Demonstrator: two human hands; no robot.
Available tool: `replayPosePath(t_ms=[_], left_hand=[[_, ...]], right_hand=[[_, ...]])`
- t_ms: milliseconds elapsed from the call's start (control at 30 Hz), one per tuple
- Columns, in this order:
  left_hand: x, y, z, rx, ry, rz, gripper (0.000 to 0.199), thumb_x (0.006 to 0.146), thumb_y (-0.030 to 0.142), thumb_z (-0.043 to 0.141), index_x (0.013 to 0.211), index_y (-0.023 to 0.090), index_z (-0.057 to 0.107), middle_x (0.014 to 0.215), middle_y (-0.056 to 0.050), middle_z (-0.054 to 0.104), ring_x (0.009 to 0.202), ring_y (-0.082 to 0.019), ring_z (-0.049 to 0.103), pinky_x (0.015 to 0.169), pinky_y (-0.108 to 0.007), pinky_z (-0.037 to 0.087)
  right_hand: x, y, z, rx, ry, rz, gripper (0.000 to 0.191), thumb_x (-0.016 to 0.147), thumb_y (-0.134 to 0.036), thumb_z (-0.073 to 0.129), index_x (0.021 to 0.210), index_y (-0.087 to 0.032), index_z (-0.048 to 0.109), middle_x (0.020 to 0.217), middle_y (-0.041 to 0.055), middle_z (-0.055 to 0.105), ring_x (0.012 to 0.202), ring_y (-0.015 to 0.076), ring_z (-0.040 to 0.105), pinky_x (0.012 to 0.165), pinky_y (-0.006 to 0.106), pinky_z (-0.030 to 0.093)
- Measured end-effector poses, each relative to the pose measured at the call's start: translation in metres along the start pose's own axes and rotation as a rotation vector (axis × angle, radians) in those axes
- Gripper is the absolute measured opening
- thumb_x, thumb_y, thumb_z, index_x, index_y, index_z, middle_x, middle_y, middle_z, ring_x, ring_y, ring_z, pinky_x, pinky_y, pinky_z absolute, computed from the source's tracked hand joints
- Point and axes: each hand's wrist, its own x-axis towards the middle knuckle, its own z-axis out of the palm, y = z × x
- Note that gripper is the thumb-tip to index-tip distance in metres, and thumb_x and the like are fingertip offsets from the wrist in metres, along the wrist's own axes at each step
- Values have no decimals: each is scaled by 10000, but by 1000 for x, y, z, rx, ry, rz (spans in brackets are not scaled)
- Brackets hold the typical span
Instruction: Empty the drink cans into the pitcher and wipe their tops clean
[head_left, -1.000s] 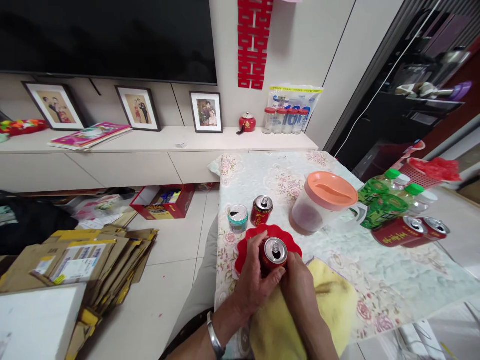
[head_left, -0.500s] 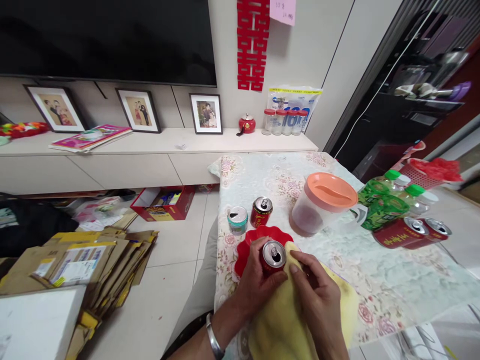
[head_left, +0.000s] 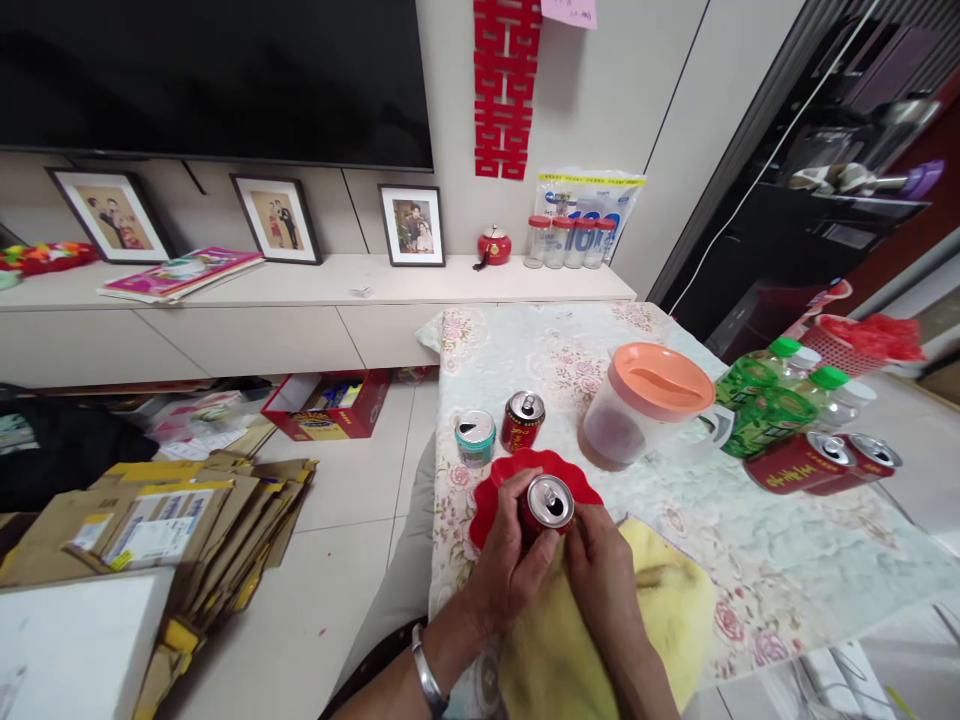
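My left hand (head_left: 501, 570) is wrapped round a dark red drink can (head_left: 550, 500), its opened silver top facing up. A yellow cloth (head_left: 671, 610) drapes below the can and spreads over the table's front. My right hand (head_left: 606, 565) is closed on the cloth, fingers against the can's right side; the fingertips are partly hidden. Behind the can lies a red scalloped plate (head_left: 547, 462), partly covered by my hands. Just beyond the plate stand another small red can (head_left: 523, 425) and a teal can (head_left: 475, 440) with an opened top.
A clear pitcher (head_left: 615, 420) with an orange lid stands beyond my right hand. Farther right are green-capped bottles (head_left: 772, 400) and large red cans (head_left: 799, 465) on the flowered tablecloth (head_left: 810, 560). Flattened cardboard (head_left: 217, 530) is on the floor at left.
My right hand has moved left and inward against the can's side, bringing the cloth's edge down from beside the can top. The can has shifted slightly right in my left hand.
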Motion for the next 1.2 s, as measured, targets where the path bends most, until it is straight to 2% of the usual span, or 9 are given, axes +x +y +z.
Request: replayPosePath(t_ms=[133,300,433,533,633,800,933,1033,1200], left_hand=[[0,-4,0,27,17,29,524,991,354,597,1452,249,370,1461,-142,505,1368,-322,532,1169,-547,428],[1,-6,-1,98,42,68,624,976,394,636,1518,269,352,1490,-143,455,1407,-337,473,1183,-554,400],[3,-11,-1,132,44,108,644,959,460,673,1516,297,392,1476,-132,459,1414,-339,453,1186,-550,392],[2,-15,-1,102,63,75,676,917,517,722,1484,304,422,1444,-121,485,1395,-339,468,1189,-559,386],[2,-17,1,29,52,31,701,896,555,736,1469,306,418,1464,-117,481,1409,-339,467,1201,-558,375],[3,-15,2,-53,-10,-53,725,905,562,720,1479,284,375,1451,-131,512,1356,-333,529,1166,-539,427],[4,-10,1,-13,-28,-62,748,928,575,675,1509,258,327,1498,-161,473,1328,-344,541,1147,-555,437],[4,-3,-1,-6,-63,-74,657,1004,544,547,1537,261,286,1559,-160,411,1369,-331,504,1182,-561,401],[2,5,-2,-70,-55,-151,531,1058,484,425,1529,274,297,1567,-137,411,1448,-306,431,1231,-535,359]], right_hand=[[1,0,6,-38,-1,-10,248,833,-238,478,911,-205,711,815,68,684,707,216,654,631,330,499],[-2,-5,-8,123,34,31,267,928,-339,537,1049,-210,737,1001,75,746,884,221,697,791,344,551],[-7,-19,-21,320,114,111,292,922,-435,666,1098,-214,741,1016,63,742,858,196,681,784,311,562],[-8,-29,-25,406,144,115,295,902,-436,713,1097,-216,742,1051,67,738,910,194,687,795,286,565],[-6,-30,-28,427,105,143,305,889,-446,727,1082,-210,735,1057,71,748,909,195,695,784,277,566],[-3,-24,-37,338,-66,169,270,864,-444,715,973,-196,717,844,37,726,683,169,639,605,256,502],[-5,-24,-40,308,-148,129,188,868,-392,674,903,-211,708,831,23,715,697,171,624,619,258,472],[-8,-22,-36,284,-197,139,140,859,-353,648,862,-222,697,796,8,704,682,170,608,639,269,466],[-6,-14,-21,172,-172,175,156,783,-341,584,818,-223,680,827,32,731,736,217,666,691,321,496]])
